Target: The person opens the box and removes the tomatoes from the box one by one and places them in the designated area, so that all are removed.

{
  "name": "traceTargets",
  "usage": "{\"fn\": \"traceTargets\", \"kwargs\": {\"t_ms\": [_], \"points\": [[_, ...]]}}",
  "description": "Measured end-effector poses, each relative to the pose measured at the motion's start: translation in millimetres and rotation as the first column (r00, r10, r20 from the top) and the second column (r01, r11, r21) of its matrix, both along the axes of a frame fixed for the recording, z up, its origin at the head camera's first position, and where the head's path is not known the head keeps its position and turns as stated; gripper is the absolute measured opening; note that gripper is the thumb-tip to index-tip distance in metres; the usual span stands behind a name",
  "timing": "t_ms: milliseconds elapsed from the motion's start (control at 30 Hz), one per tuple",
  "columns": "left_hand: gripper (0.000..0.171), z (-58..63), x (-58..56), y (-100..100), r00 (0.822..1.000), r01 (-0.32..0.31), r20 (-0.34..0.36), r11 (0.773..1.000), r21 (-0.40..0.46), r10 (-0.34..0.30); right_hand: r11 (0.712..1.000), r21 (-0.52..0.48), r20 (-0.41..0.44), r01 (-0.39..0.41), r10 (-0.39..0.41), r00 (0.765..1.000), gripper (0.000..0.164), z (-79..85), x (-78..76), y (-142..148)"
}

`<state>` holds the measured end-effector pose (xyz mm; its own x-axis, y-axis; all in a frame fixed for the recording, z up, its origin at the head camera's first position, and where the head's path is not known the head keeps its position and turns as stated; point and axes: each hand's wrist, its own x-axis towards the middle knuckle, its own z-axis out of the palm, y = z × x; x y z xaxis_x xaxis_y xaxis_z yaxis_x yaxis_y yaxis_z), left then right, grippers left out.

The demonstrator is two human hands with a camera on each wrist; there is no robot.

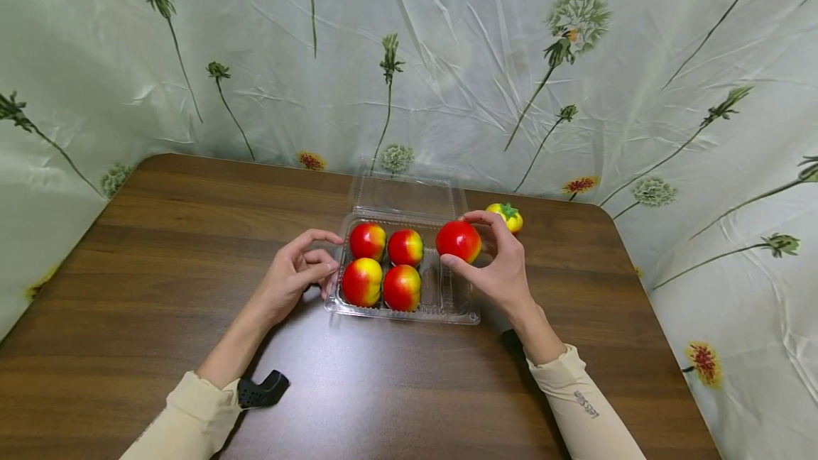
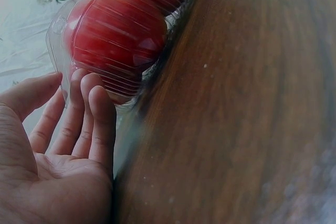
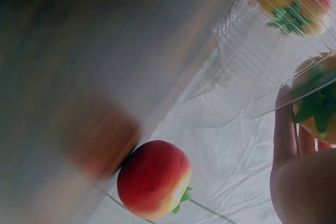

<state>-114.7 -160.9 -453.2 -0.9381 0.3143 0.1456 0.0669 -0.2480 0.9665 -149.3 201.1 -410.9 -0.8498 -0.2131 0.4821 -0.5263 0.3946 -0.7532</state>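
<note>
A clear plastic clamshell box (image 1: 429, 314) holds several glossy red-and-yellow fruits (image 1: 361, 282) in two rows on its left side. My left hand (image 1: 292, 277) is at the box's left end. Its lightly bent fingertips touch the wall and rim, as the left wrist view also shows. My right hand (image 1: 501, 261) holds another red-and-yellow fruit (image 1: 458, 241) between thumb and fingers, above the right part of the box. In the right wrist view the held fruit (image 3: 320, 103) shows a green leafy cap, partly behind clear plastic.
One more fruit (image 1: 506, 217), yellow with a green cap, lies on the brown wooden table (image 1: 211, 233) behind my right hand. The clear lid (image 1: 409, 196) stands open toward the back. A flower-patterned cloth (image 1: 447, 91) hangs behind the table.
</note>
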Motion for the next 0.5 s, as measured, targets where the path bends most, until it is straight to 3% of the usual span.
{"fn": "traceTargets", "kwargs": {"t_ms": [200, 500], "points": [[0.033, -0.3, 0.0, -0.1, 1.0, 0.004, -0.003, 1.0, 0.004, -0.004, 0.999, -0.047, -0.003, 0.001, -0.001, 1.0, 0.072, 0.2, -1.3, -1.1], [0.034, 1.2, 0.8, 0.3, 1.0, 0.003, -0.003, 1.0, 0.004, -0.003, 1.0, 0.006, -0.109, -0.021, 0.022, 0.994, 0.069, 0.1, -3.7, 0.7]]}}
